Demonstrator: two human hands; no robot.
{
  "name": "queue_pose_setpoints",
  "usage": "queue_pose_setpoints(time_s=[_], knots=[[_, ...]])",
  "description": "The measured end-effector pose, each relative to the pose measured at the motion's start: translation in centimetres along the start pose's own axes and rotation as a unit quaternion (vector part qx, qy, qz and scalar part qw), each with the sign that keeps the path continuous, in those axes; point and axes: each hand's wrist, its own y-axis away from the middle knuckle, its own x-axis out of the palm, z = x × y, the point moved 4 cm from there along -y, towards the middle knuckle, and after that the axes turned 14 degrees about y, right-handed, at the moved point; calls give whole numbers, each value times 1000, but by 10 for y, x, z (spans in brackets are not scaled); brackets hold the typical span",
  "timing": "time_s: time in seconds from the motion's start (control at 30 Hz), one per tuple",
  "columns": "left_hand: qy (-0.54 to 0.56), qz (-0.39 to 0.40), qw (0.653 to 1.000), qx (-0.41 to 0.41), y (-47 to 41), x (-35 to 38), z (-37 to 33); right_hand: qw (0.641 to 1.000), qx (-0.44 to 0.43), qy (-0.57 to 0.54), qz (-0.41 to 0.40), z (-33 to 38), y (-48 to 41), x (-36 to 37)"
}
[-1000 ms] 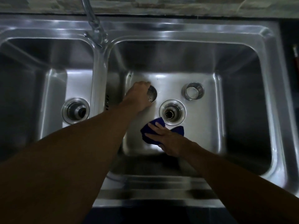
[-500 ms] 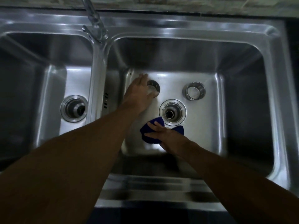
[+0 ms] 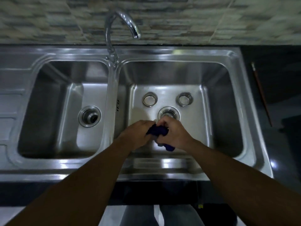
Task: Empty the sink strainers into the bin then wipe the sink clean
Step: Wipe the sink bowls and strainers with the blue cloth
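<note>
Two round metal strainers stand on the floor of the right sink basin [image 3: 216, 101]: the left strainer [image 3: 150, 99] and the right strainer [image 3: 185, 98], both behind the open drain [image 3: 168, 113]. My left hand [image 3: 136, 133] and my right hand [image 3: 175, 133] are together over the front of that basin, both gripping a dark blue cloth [image 3: 157, 130] bunched between them. One end of the cloth hangs below my right hand. The left basin's drain [image 3: 89, 116] has no strainer in it.
A chrome faucet [image 3: 114, 35] rises from the divider between the basins, spout over the right one. The left basin [image 3: 48, 111] has a ribbed drainboard beside it. A thin stick-like utensil [image 3: 261, 93] lies on the dark counter at right. Stone-tile wall behind.
My left hand let go of the left strainer, leaving it upright on the basin floor, and came back to grip the cloth with my right hand. The cloth is lifted and bunched. The view pulled back.
</note>
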Motion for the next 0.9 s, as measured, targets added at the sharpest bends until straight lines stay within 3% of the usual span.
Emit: queue_pose_setpoints(time_s=[0.07, 0.17, 0.4, 0.7, 0.9], knots=[[-38, -6, 999, -3, 4, -3, -17, 998, 33, -44, -15, 8, 15, -13], [-90, 2, 996, -5, 11, -5, -49, 998, 26, -25, -44, 18, 42, -27], [-95, 17, 995, 26, 26, 7, -118, 990, -4, 131, -48, 10, 92, -49], [-190, 85, 975, 73, 16, 42, -191, 974, 29, 203, 96, -33, 148, -119], [-219, 81, 963, 138, -8, 73, -252, 967, 26, 248, 49, -59, 183, -184]])
